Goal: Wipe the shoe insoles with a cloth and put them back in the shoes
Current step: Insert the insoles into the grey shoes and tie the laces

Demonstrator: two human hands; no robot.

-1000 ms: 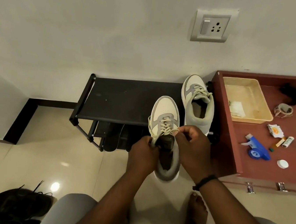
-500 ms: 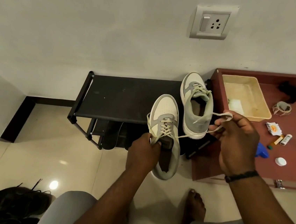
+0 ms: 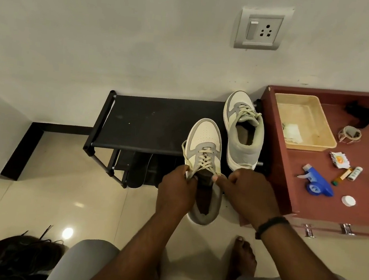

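A grey and cream sneaker [image 3: 203, 142] is held over the floor, in front of the black shoe rack [image 3: 149, 122]. My left hand [image 3: 177, 189] grips its left side and pinches the lace by the tongue. My right hand [image 3: 251, 192] pinches the lace at the right side of the tongue. The second sneaker [image 3: 243, 132] stands on the rack's top at its right end. Dark insoles [image 3: 138, 171] lean on the rack's lower shelf. No cloth is visible.
A maroon cabinet top [image 3: 310, 189] at the right holds a beige tray [image 3: 303, 122], a blue spray head [image 3: 317, 185], a white cap and small items. Black shoes [image 3: 21, 257] lie on the floor at lower left. My bare foot [image 3: 243, 257] rests below.
My right hand had pulled the lace out toward the right half a second ago; it has come back to the sneaker's tongue. The left hand stays on the sneaker.
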